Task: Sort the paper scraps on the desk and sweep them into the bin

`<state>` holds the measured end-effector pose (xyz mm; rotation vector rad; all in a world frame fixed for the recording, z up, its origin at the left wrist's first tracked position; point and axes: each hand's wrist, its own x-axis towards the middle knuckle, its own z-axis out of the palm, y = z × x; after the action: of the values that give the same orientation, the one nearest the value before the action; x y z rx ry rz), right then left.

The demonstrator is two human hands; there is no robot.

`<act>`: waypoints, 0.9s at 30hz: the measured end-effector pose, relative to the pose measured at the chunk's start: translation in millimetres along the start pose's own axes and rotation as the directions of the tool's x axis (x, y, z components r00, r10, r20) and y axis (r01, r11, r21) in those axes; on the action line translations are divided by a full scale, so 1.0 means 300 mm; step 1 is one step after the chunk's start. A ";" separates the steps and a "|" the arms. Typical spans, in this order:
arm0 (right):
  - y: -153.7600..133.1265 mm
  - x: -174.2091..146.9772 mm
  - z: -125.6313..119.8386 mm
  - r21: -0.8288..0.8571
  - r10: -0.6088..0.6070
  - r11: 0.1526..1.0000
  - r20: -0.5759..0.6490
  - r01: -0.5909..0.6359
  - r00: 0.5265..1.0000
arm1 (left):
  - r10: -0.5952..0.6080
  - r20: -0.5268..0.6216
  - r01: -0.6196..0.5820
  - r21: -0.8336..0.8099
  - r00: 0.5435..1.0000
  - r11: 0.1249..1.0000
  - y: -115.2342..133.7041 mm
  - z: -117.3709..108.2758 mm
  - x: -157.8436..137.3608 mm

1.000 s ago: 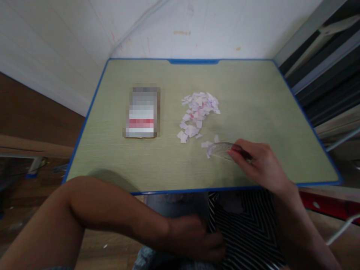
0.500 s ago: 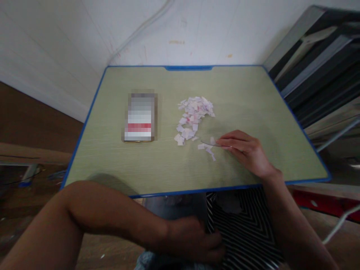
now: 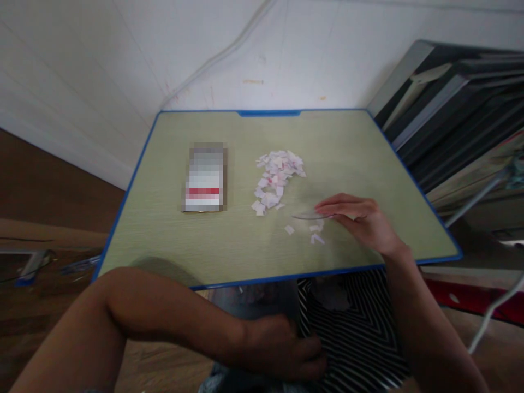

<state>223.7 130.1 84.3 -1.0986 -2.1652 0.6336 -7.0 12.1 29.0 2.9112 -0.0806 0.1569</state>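
Note:
My right hand [image 3: 356,215] is over the right of the small table, its fingers pinching a thin, curved, see-through strip [image 3: 305,216]. Just below the strip lie a few loose paper scraps [image 3: 317,238], with another paper scrap [image 3: 289,230] to the left. A larger pile of torn white paper pieces [image 3: 280,166], some marked pink, spreads across the middle of the tabletop. My left hand [image 3: 286,349] rests low in front of the table, over my lap. Its fingers are curled in, and whatever may be inside them is hidden.
A phone-like device [image 3: 204,180], blurred out, lies on the left of the blue-edged table [image 3: 135,234]. Behind stands a white wall [image 3: 303,54] with a cable [image 3: 229,52]. Dark flat panels [image 3: 446,103] lean at the right. Striped cloth [image 3: 356,322] is below the table's front edge.
The loose scraps beneath my right hand have shifted and spread apart, some towards the right. My left hand keeps its place. The whole view has tilted slightly.

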 end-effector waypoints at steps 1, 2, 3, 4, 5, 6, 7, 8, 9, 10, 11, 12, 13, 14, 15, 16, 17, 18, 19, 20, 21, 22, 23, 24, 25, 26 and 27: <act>-0.003 0.011 0.019 0.023 -0.033 0.999 0.041 0.032 0.999 | 0.002 0.002 -0.002 -0.004 1.000 1.000 -0.001 -0.001 0.000; -0.005 0.019 0.033 0.047 -0.067 0.997 0.084 0.063 0.994 | 0.006 0.002 -0.006 -0.009 1.000 1.000 -0.001 -0.001 0.001; -0.007 0.023 0.040 0.071 -0.095 0.994 0.123 0.087 0.988 | 0.010 0.004 -0.010 -0.013 1.000 1.000 -0.002 -0.002 0.001; -0.008 0.023 0.038 0.091 -0.108 0.991 0.160 0.094 0.981 | 0.013 0.005 -0.013 -0.015 1.000 1.000 -0.002 -0.002 0.001; -0.008 0.018 0.027 0.106 -0.110 0.990 0.199 0.090 0.974 | 0.013 0.008 -0.013 -0.011 1.000 1.000 -0.002 -0.001 0.000; -0.008 0.010 0.008 0.118 -0.098 0.990 0.243 0.071 0.965 | 0.011 0.007 -0.011 -0.006 1.000 1.000 -0.002 -0.001 0.000; -0.007 -0.003 -0.016 0.120 -0.068 0.992 0.286 0.035 0.956 | 0.009 0.002 -0.009 -0.002 1.000 1.000 -0.002 0.000 -0.001; -0.006 -0.017 -0.042 0.117 -0.041 0.993 0.331 0.002 0.943 | 0.006 -0.007 -0.006 0.001 1.000 1.000 -0.002 0.001 -0.001; -0.003 -0.031 -0.067 0.105 -0.005 0.994 0.358 -0.035 0.934 | 0.004 -0.017 -0.004 0.004 1.000 1.000 -0.002 0.002 -0.002; 0.000 -0.044 -0.088 0.071 0.051 0.994 0.360 -0.082 0.931 | 0.004 -0.026 -0.004 0.008 1.000 1.000 -0.002 0.002 -0.002; 0.007 -0.054 -0.103 0.033 0.097 0.993 0.321 -0.113 0.942 | 0.007 -0.029 -0.006 0.014 1.000 1.000 -0.002 0.002 -0.002; 0.015 -0.061 -0.110 -0.016 0.152 0.988 0.251 -0.152 0.956 | 0.008 -0.025 -0.008 0.022 1.000 1.000 -0.002 0.001 -0.003; 0.026 -0.065 -0.111 -0.062 0.207 0.978 0.159 -0.199 0.965 | 0.009 -0.018 -0.008 0.033 1.000 0.999 -0.003 0.001 -0.003; 0.039 -0.066 -0.107 -0.094 0.256 0.964 0.063 -0.250 0.965 | 0.011 -0.010 -0.011 0.042 1.000 0.999 -0.003 0.000 -0.003; 0.052 -0.065 -0.099 -0.107 0.300 0.948 -0.020 -0.301 0.954 | 0.016 -0.004 -0.015 0.050 1.000 0.999 -0.004 0.000 -0.003; 0.065 -0.064 -0.090 -0.102 0.337 0.934 -0.071 -0.343 0.939 | 0.018 0.001 -0.018 0.056 1.000 0.998 -0.004 0.000 -0.004; 0.075 -0.064 -0.083 -0.087 0.365 0.924 -0.088 -0.372 0.927 | 0.019 0.003 -0.019 0.059 1.000 0.998 -0.005 0.001 -0.004; 0.082 -0.066 -0.078 -0.070 0.380 0.920 -0.076 -0.385 0.922 | 0.022 0.005 -0.022 0.059 1.000 0.998 -0.005 0.001 -0.005; 0.084 -0.071 -0.075 -0.060 0.385 0.920 -0.044 -0.387 0.922 | 0.025 0.007 -0.025 0.058 1.000 0.998 -0.005 0.002 -0.005; 0.081 -0.078 -0.075 -0.058 0.383 0.922 -0.005 -0.383 0.924 | 0.025 0.010 -0.025 0.056 1.000 0.998 -0.005 0.003 -0.005; 0.073 -0.087 -0.076 -0.062 0.380 0.924 0.034 -0.378 0.924 | 0.023 0.012 -0.023 0.051 1.000 0.998 -0.005 0.004 -0.005; 0.062 -0.098 -0.078 -0.067 0.376 0.926 0.067 -0.372 0.924 | 0.022 0.013 -0.023 0.044 1.000 0.999 -0.006 0.004 -0.004; 0.048 -0.110 -0.080 -0.070 0.372 0.928 0.092 -0.366 0.924 | 0.021 0.011 -0.021 0.038 1.000 0.999 -0.006 0.004 -0.004; 0.033 -0.122 -0.080 -0.071 0.369 0.929 0.108 -0.363 0.923 | 0.020 0.009 -0.020 0.030 1.000 0.999 -0.007 0.003 -0.002; 0.018 -0.134 -0.080 -0.069 0.367 0.930 0.118 -0.362 0.922 | 0.019 0.004 -0.019 0.027 1.000 0.999 -0.008 0.001 -0.001; 0.004 -0.146 -0.079 -0.064 0.365 0.931 0.125 -0.360 0.922 | 0.017 0.000 -0.017 0.027 1.000 0.999 -0.009 -0.001 0.000; -0.008 -0.157 -0.077 -0.057 0.363 0.932 0.132 -0.358 0.922 | 0.016 -0.003 -0.016 0.027 1.000 0.999 -0.010 -0.002 0.001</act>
<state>260.5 92.8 87.2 -1.5317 -2.1095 0.8647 -6.5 15.0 29.1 2.9380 -0.1023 0.1669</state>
